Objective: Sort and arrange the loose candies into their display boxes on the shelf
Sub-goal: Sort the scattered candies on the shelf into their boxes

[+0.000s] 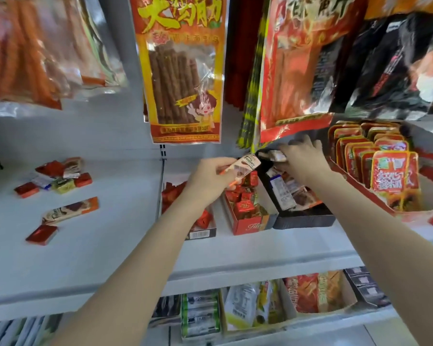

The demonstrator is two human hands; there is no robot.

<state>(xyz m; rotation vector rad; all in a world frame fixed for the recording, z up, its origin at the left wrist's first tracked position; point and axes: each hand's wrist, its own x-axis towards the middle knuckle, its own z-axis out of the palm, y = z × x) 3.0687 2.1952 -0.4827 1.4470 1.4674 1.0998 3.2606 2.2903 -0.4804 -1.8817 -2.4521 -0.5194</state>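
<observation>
**Both hands up at the candy boxes**

I see both forearms reaching up and forward from the bottom of the frame to the white shelf (pixel 235 253). My left hand (pixel 210 181) is raised with the wrist bent back, fingers curled round a long brown-and-white candy bar (pixel 243 167) — the bar sticks out past the fingertips toward the right, tilted upward, its far end just beside the black box (pixel 303 218).

My right hand (pixel 303 158) reaches deeper, palm down over the back of that black box, fingers pinching a small pale wrapped candy (pixel 276 156) that pokes out to the left of the fingertips. Below those fingers, more long bars lie inside the box.

Under the left fingers sits a red box (pixel 248 224) filled with red square candies — just left of the black one. Further left of that hand stands another box (pixel 200 231) of red pieces, partly hidden by the forearm.

Well away to the left of both hands, loose candies (pixel 53 178) lie scattered on the shelf, with one more long bar (pixel 70 211) and a red square (pixel 42 234) nearer me.
</observation>
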